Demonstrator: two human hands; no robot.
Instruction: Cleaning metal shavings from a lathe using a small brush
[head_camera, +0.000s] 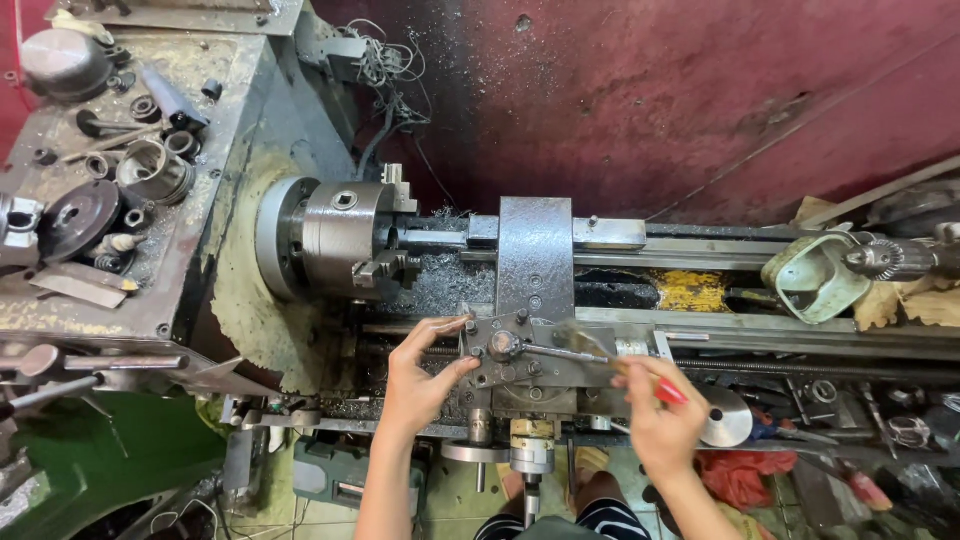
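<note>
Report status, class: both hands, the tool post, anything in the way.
Left hand open, fingertips on grey steel tool post. Right hand gripping red-handled brush, bristles blurred over the post. Metal swarf beside silver chuck; nothing blocking.

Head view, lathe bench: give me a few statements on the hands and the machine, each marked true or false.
1. The left hand touches the tool post. True.
2. The right hand is empty. False: it holds a red-handled tool, blurred.
3. The chuck sits right of the carriage. False: it sits to the left.
4. Loose metal parts lie on the headstock top. True.
5. Both hands rest on the pale green tailstock handwheel. False: neither touches it.
</note>
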